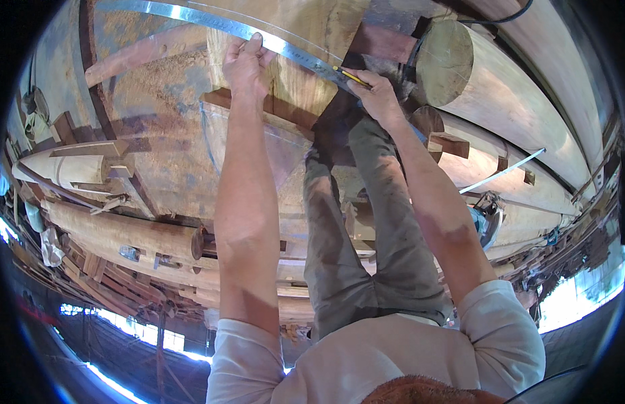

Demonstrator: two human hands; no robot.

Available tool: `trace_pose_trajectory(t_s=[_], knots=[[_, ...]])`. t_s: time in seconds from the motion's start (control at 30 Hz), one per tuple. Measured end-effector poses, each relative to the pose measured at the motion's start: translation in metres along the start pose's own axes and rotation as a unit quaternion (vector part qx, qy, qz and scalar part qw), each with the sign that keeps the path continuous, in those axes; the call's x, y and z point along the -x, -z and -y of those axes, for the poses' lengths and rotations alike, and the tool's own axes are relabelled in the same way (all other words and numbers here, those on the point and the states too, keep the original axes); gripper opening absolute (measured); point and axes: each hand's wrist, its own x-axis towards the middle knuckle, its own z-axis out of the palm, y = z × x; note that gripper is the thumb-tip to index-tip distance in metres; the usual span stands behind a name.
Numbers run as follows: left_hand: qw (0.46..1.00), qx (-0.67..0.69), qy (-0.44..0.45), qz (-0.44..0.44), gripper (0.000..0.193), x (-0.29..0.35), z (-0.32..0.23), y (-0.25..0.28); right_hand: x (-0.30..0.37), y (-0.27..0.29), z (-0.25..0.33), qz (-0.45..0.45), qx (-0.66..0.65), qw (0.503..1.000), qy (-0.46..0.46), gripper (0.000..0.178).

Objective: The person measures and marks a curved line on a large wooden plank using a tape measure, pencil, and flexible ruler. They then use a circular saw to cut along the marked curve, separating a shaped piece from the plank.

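Observation:
A long shiny metal ruler [184, 15] lies across a pale wooden piece [292, 87], slanting from the upper left down toward my right hand. My left hand [248, 64] grips the ruler's near edge, its thumb on top of the metal. At the ruler's right end my right hand [374, 96] is closed round a yellow pencil [351, 76], whose tip points left over the ruler. A thin curved line runs on the wood just beyond the ruler. Some fingers of both hands are hidden.
A thick round log [446, 64] lies right of my right hand, beside long pale timbers [528, 87]. Small wood blocks [449, 145] and a white strip [502, 172] rest on them. Sawdust covers the boards at left; a notched beam [124, 225] lies there too.

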Motion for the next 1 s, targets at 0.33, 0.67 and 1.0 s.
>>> trace_pose_trajectory(t_s=[0.33,0.67,1.0], knots=[[1.000,0.011,-0.008,-0.004,0.029,0.000,0.002,0.001,0.000,0.001,0.006,0.006,0.037,0.999,0.018,0.037],[0.999,-0.022,0.007,-0.036,0.025,0.008,-0.003,0.000,-0.001,-0.003,0.009,-0.009,0.093,0.994,0.047,0.037],[0.998,-0.024,0.008,-0.054,0.023,0.021,-0.010,-0.015,-0.002,-0.002,0.002,-0.036,0.086,0.990,0.101,0.032]])
